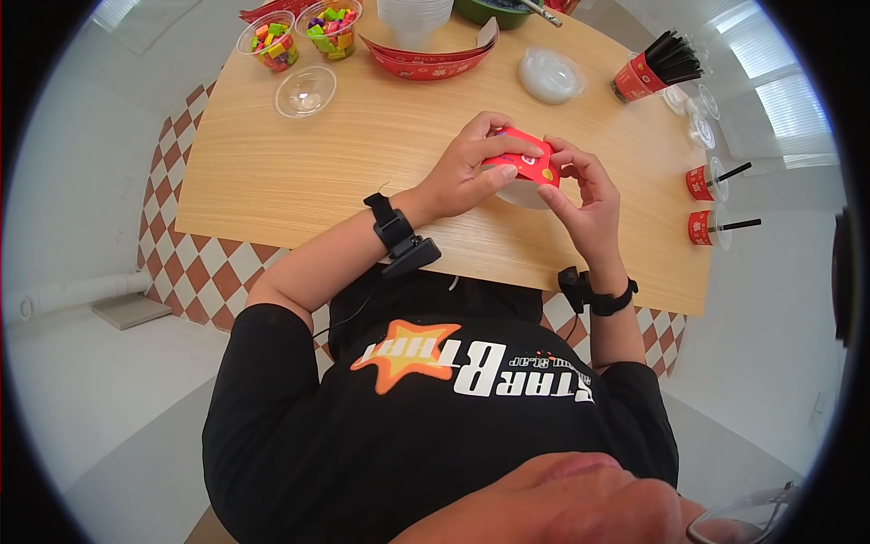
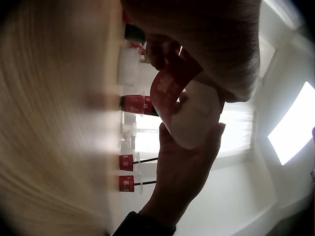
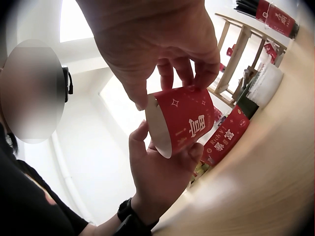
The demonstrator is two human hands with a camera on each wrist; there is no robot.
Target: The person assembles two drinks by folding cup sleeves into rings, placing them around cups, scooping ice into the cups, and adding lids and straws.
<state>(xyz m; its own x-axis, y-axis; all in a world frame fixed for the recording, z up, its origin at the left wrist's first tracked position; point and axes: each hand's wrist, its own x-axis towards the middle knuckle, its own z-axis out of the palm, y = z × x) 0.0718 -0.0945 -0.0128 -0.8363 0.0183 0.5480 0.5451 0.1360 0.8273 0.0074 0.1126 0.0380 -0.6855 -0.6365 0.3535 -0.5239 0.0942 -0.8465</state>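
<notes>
A red paper cup sleeve (image 1: 523, 143) with a white inside is curved into a ring, raised over the front part of the table. From the left, my left hand (image 1: 467, 170) grips it, thumb and fingers on the red outer face. On the opposite side my right hand (image 1: 591, 192) pinches its edge between thumb and fingertips. Printed gold and white marks show on the sleeve (image 3: 192, 118) in the right wrist view. In the left wrist view, its pale inner face (image 2: 194, 115) opens between both hands.
Candy-filled clear cups (image 1: 331, 41) stand at the back left near a clear lid (image 1: 305, 92). Behind my hands are red paper trays (image 1: 430, 65), stacked plastic cups (image 1: 414, 20) and lids (image 1: 551, 75). Black straws (image 1: 669, 62) and two red-sleeved cups (image 1: 700, 228) line the right side.
</notes>
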